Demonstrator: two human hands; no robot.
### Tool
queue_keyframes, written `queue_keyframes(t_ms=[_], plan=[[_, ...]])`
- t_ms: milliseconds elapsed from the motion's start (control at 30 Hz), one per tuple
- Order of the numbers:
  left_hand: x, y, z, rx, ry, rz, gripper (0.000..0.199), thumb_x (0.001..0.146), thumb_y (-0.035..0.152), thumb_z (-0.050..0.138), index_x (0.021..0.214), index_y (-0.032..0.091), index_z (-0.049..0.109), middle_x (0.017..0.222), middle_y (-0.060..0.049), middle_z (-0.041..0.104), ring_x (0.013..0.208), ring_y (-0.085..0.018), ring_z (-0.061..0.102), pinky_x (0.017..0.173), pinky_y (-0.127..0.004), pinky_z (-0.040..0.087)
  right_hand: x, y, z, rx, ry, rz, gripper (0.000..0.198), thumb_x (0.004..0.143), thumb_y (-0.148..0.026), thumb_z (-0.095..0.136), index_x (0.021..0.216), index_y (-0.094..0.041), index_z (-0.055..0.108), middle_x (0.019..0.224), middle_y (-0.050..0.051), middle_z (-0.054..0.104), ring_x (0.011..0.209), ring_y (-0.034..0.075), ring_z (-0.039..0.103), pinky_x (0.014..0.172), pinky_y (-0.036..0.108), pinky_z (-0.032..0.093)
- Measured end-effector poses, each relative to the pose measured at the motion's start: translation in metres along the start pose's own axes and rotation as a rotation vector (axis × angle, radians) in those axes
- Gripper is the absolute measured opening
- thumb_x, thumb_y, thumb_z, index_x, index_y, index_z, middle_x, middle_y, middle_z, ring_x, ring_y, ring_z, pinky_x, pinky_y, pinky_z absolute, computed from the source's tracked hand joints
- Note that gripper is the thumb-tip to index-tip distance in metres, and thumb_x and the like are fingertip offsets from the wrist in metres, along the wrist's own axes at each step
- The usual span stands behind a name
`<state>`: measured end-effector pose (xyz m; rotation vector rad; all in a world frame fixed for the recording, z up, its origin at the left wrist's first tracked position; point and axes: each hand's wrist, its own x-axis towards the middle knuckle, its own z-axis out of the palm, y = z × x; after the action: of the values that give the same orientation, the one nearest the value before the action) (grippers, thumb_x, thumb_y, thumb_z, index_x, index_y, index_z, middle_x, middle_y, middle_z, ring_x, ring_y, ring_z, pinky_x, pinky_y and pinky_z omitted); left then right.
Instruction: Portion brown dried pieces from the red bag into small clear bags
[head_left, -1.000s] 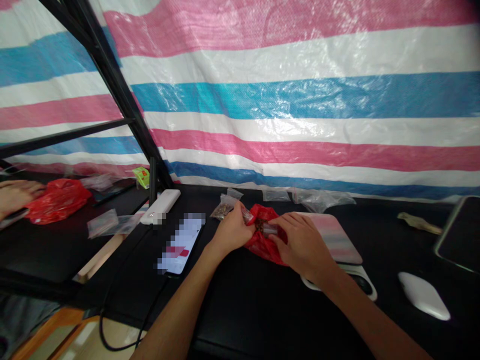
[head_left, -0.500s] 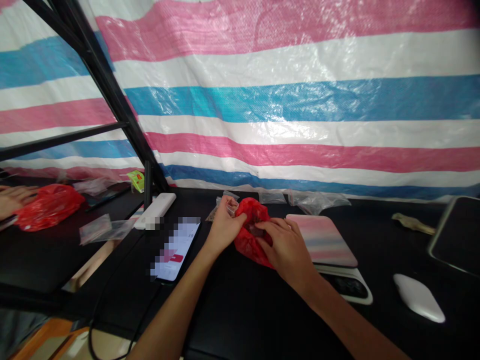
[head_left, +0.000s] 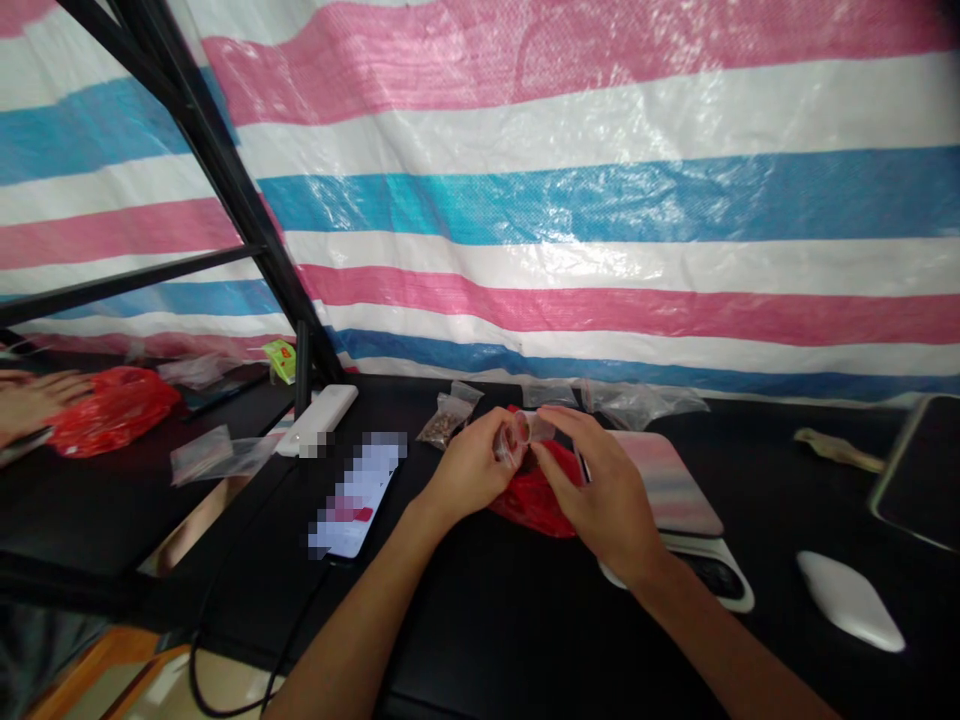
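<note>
My left hand (head_left: 469,462) is closed around a small clear plastic bag (head_left: 517,432), just above the red plastic bag (head_left: 536,505). On the other side, my right hand (head_left: 604,485) has its thumb and fingers curled at the clear bag's mouth, gripping its edge. What is inside the clear bag is too small to make out. The red bag rests on the black table under both hands, its opening partly hidden by them. Left of my left hand lies a small clear bag with brown bits (head_left: 448,420).
A lit phone (head_left: 360,510) and a white bar-shaped device (head_left: 319,415) lie to the left. Right are a pink striped pad (head_left: 675,485) on a white scale-like device, and a white mouse (head_left: 850,600). Empty clear bags (head_left: 641,403) lie behind. Another person's hand (head_left: 45,400) touches a red bag (head_left: 116,410).
My right hand has come out of the red bag's opening and up to the clear bag. My left hand has moved right, over the red bag, uncovering the bag with brown bits.
</note>
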<state>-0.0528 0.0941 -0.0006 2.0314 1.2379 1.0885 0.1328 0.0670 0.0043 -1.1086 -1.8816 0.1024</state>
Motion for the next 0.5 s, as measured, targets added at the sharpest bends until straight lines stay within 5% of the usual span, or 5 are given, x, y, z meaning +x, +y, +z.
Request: queue_keyframes(t_ms=[200,400,500], plan=[[-0.004,0.007,0.007,-0.105,-0.006,-0.022,0.014,0.089,0.028,0.067,0.101,0.023,0.061,0.088,0.000,0.067,0.078,-0.016,0.062,0.071,-0.027,0.047,-0.001,-0.002,-0.002,-0.059,0.016,-0.196,0.034,0.103,-0.020,0.052,0.132,-0.030,0.067,0.139,0.004,0.069,0.125,0.023,0.065,0.110,0.042,0.049],[0.001,0.002,0.002,-0.192,0.073,-0.056,0.016,0.091,0.033,0.066,0.093,0.022,0.056,0.079,0.003,0.060,0.069,-0.012,0.056,0.065,-0.024,0.043,0.004,-0.004,-0.008,-0.139,0.081,-0.032,0.031,0.098,-0.033,0.063,0.127,-0.023,0.066,0.126,0.009,0.072,0.117,0.028,0.066,0.102,0.044,0.049],[0.006,-0.007,-0.005,-0.138,0.219,-0.133,0.016,0.088,0.030,0.066,0.086,0.022,0.052,0.074,0.005,0.057,0.065,-0.012,0.054,0.063,-0.023,0.040,0.004,0.002,-0.010,-0.265,-0.087,0.014,0.023,0.094,-0.033,0.065,0.114,-0.021,0.070,0.110,0.009,0.076,0.104,0.029,0.068,0.097,0.046,0.047]])
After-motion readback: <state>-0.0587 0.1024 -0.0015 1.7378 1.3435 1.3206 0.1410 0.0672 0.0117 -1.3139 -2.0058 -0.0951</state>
